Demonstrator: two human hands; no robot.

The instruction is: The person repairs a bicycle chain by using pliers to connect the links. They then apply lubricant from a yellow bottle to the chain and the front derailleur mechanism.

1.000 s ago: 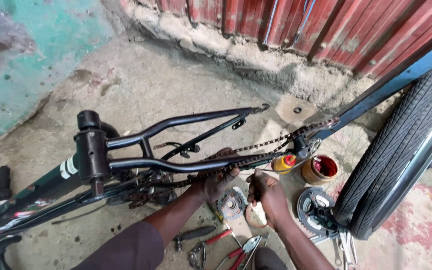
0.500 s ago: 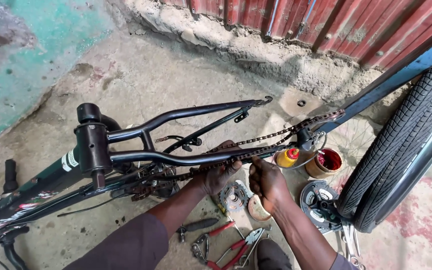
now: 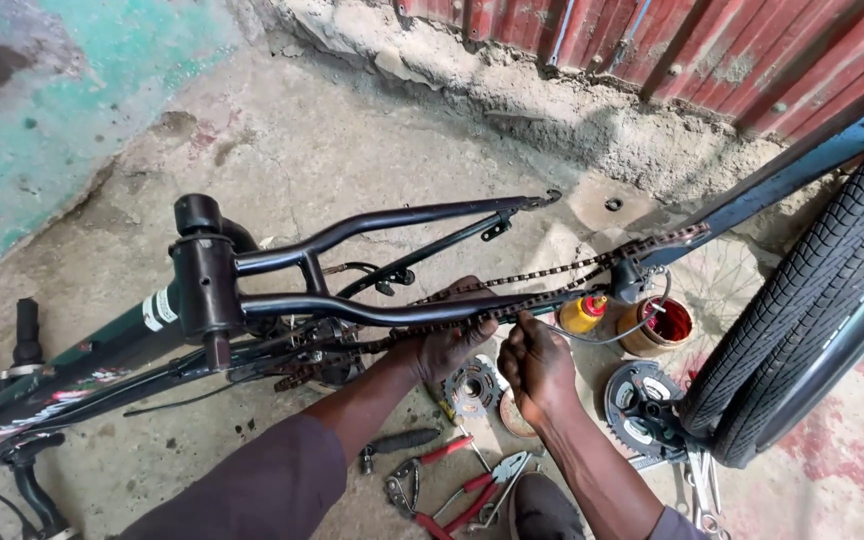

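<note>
L hand (image 3: 449, 345) grips chain (image 3: 512, 300) + frame tube (image 3: 352, 310); R hand (image 3: 537, 362) pinches chain by oil bottle (image 3: 584, 313). Keep chain taut, links straight, fingers off cog (image 3: 467, 388).

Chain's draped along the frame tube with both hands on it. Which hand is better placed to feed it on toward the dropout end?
Right, probably. The right hand pinches the chain nearer the dropout end, with slack ahead of it. The left hand wraps the frame tube and chain together, steadying them.

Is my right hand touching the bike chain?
Touching. The head view shows the right hand with its fingertips pinched on the chain beside the frame tube, no gap between them.
</note>
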